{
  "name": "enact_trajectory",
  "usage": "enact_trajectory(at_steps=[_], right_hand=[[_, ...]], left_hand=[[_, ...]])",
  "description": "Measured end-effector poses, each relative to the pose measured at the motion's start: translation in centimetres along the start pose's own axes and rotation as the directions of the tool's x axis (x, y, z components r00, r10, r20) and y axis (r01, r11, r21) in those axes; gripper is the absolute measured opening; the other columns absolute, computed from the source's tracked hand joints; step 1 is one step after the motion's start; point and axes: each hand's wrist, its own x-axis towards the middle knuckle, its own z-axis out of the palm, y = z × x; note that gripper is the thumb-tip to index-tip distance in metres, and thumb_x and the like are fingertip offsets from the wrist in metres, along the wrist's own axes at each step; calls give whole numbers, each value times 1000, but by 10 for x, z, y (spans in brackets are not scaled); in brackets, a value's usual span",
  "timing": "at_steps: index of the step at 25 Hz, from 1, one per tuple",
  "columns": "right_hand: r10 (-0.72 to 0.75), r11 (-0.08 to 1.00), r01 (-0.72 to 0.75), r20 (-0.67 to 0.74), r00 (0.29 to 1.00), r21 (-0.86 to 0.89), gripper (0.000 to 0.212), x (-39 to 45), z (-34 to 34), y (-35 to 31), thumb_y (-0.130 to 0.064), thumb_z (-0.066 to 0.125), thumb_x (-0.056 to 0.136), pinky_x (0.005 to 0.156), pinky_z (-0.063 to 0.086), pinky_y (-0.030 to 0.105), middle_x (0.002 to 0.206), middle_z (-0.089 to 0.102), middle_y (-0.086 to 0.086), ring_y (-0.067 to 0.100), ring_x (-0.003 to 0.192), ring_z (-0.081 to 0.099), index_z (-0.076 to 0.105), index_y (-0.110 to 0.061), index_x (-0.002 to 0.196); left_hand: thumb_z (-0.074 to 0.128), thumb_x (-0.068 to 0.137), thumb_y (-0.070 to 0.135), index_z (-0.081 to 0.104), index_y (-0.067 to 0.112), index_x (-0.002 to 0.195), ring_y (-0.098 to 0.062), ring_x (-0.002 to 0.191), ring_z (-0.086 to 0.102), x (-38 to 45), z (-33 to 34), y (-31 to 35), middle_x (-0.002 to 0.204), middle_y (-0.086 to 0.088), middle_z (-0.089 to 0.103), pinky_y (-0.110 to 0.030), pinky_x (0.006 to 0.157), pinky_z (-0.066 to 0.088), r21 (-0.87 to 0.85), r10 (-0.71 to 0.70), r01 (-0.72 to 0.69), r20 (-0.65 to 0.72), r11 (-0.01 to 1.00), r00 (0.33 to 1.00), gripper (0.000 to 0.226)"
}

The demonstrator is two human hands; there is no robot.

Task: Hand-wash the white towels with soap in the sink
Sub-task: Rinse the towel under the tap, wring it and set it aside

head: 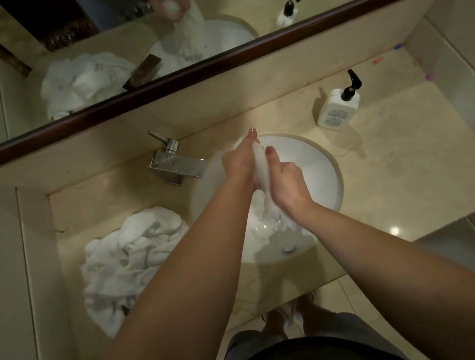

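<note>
Over the round white sink (322,167), a wet white towel (260,167) is bunched between both hands, its tail hanging down into the basin. My left hand (238,162) grips its upper part from the left. My right hand (285,181) grips it from the right, thumb up against the cloth. A heap of several more white towels (127,260) lies on the counter left of the sink. A white soap bottle (339,107) with a black pump stands at the back right of the counter.
A chrome tap (177,166) sits at the sink's back left. The beige stone counter (406,166) runs to a side wall on the right. A dark-framed mirror (216,60) hangs behind. Below the counter's front edge are tiled floor and my feet.
</note>
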Motion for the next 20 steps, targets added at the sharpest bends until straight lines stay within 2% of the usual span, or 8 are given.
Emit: enact_trajectory(at_steps=[3, 5, 8, 10, 13, 16, 18, 20], right_hand=[[-47, 998, 47, -9, 999, -47, 79, -3, 1, 3, -64, 25, 99, 67, 47, 35, 67, 64, 9, 23, 68, 62, 61, -3, 65], [-64, 997, 66, 52, 997, -39, 80, -1, -4, 2, -69, 29, 95, 64, 45, 34, 63, 61, 6, 19, 61, 58, 55, -1, 63], [-140, 990, 136, 136, 981, 35, 68, -2, -15, -5, -75, 45, 87, 61, 40, 32, 60, 54, 4, 16, 56, 51, 49, -11, 63], [-159, 983, 143, 153, 975, 112, 61, -2, -23, -9, -69, 57, 84, 59, 40, 31, 61, 57, 6, 18, 56, 53, 53, -10, 66], [-129, 958, 62, 226, 965, 280, 66, 0, -38, -19, -60, 64, 84, 55, 41, 31, 65, 59, 12, 22, 56, 53, 64, 6, 83], [-73, 911, -103, 404, 912, 399, 46, 10, -53, -30, -52, 60, 89, 53, 42, 29, 64, 61, 7, 18, 54, 54, 70, -9, 100], [-44, 874, -221, 524, 851, 432, 47, 16, -63, -37, -58, 56, 88, 50, 42, 26, 61, 60, 4, 15, 51, 53, 66, -15, 104], [-16, 906, -188, 476, 879, 378, 67, 27, -63, -38, -75, 51, 80, 56, 49, 26, 72, 70, 5, 16, 59, 62, 67, -17, 110]], left_hand=[[75, 87, 33, 64, 13, 78, -14, 53, 59, -4, -2, -5, 67, 1, 63, -24, 56, 48, -69, -29, 25, -61, 997, 998, 24], [76, 86, 39, 64, 14, 81, -16, 61, 64, -5, -3, -5, 78, -2, 68, -29, 65, 57, -113, -33, 29, -36, 993, 999, 28], [74, 72, 65, 69, 14, 102, -22, 86, 69, -9, -1, 4, 107, -10, 72, -41, 92, 57, -112, 25, -15, 84, 994, 996, 60], [58, 80, 74, 69, 11, 107, -19, 87, 70, -17, -3, 14, 100, -10, 74, -35, 89, 56, -81, 82, -68, 178, 994, 981, 69], [36, 103, 45, 66, 9, 105, -22, 97, 66, -15, -6, 20, 92, -9, 72, -34, 89, 52, -236, 145, -58, 368, 970, 918, 47], [42, 101, 32, 67, 12, 107, -25, 121, 58, -19, 0, 25, 111, -9, 71, -40, 101, 47, -368, 216, -33, 469, 929, 857, 33], [50, 95, 33, 68, 11, 92, -25, 106, 65, -26, 11, 32, 100, -9, 71, -38, 90, 52, -379, 252, -57, 488, 924, 835, 28], [56, 93, 35, 65, 12, 71, -20, 75, 67, -29, 20, 38, 76, -6, 66, -31, 72, 56, -326, 229, -86, 430, 942, 873, 33]])
